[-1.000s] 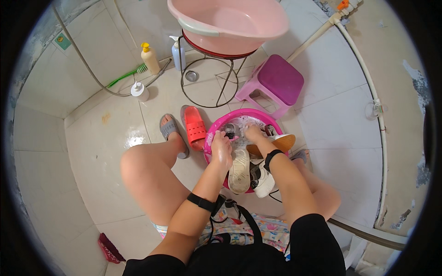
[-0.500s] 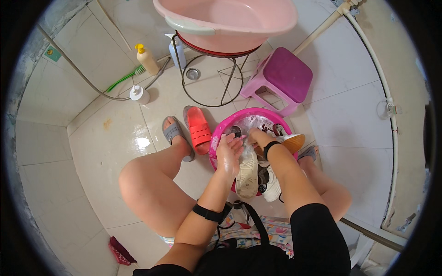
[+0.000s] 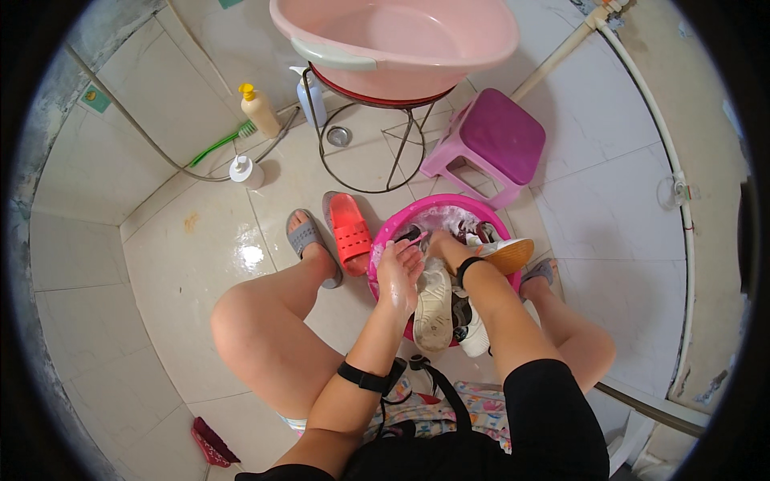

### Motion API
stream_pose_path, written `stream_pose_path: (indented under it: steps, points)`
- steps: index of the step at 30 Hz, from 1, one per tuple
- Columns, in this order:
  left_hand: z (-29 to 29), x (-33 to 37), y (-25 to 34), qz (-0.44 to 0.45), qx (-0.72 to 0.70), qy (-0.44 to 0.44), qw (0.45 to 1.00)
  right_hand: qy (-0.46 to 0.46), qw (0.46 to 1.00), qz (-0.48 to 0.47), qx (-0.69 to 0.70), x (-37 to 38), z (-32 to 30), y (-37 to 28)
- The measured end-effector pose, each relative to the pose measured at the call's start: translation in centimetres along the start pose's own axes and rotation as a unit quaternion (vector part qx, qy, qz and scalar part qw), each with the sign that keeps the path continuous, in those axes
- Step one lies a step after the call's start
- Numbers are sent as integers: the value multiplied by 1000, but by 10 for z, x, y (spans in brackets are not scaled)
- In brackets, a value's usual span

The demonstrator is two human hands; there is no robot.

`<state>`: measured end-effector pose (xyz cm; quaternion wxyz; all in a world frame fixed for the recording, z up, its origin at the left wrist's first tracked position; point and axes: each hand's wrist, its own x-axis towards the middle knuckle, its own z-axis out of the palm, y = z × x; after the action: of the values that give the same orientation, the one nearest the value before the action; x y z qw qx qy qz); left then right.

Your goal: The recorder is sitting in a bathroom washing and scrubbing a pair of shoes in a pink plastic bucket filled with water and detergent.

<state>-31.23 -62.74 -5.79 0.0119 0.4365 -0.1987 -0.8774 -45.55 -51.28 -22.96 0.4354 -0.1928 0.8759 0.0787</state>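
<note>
Between my feet stands a bright pink basin (image 3: 398,215), holding foamy water and several shoes. My left hand (image 3: 399,271) is over its left side, palm up, wet, fingers stretched out and apart. A thin pink piece shows by those fingertips; what it is I cannot make out. My right hand (image 3: 437,245) reaches down into the basin, its fingers mostly hidden by the hand itself and the foam. Below it a whitish shoe (image 3: 434,311) lies sole up. A shoe with an orange-tan sole (image 3: 511,256) leans on the right rim, beside my right wrist.
Beyond the basin are a purple stool (image 3: 501,136) and a wire stand (image 3: 393,180) bearing a large pale pink tub (image 3: 401,60). Pump bottles (image 3: 261,111) and a green brush (image 3: 216,147) are at the left wall. A red slipper (image 3: 350,236) lies left of the basin.
The whole view has shifted slightly, so things sit a little lower in the picture. My right hand has moved a little within the basin; my left hand stays palm up.
</note>
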Motion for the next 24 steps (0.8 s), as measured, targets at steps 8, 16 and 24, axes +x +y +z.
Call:
stream_pose_path:
  steps: [8,16,24]
  points:
    - [-3,5,0,6,-1,11,1000,50,999,-5,-22,-7,22,-8]
    - [11,1,-12,-7,21,-16,1000,202,975,1,89,32,60,37]
    - [-15,11,-18,-67,26,12,997,58,753,-122,644,-168,-66,-15]
